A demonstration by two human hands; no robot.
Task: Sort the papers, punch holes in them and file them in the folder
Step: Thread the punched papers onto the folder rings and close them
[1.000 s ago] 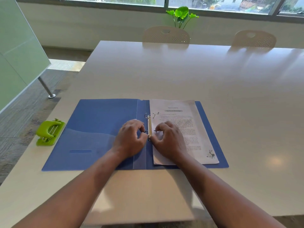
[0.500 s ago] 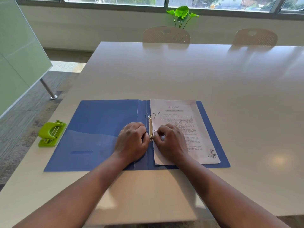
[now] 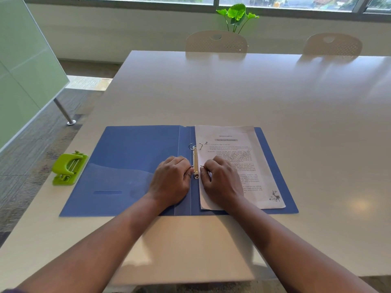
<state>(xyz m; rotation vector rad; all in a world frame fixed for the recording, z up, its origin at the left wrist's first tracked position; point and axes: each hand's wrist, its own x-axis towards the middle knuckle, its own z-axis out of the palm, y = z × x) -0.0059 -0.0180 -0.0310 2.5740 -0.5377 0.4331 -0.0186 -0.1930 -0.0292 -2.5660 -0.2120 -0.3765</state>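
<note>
A blue folder lies open on the white table. Its metal ring clip runs down the spine, and both pairs of rings stand apart. A stack of printed papers rests on the right half, the far ring prong poking through its hole. My left hand pinches the near left ring half. My right hand rests on the papers and pinches the near right ring half. A lime green hole punch sits left of the folder near the table's edge.
The white table stretches far ahead and to the right. Two pale chairs stand at its far side, with a green plant behind. A frosted glass partition stands on the left over carpeted floor.
Both hands stay at the near ring of the clip. The ring halves now show a small gap between my fingertips. The view shifted slightly.
</note>
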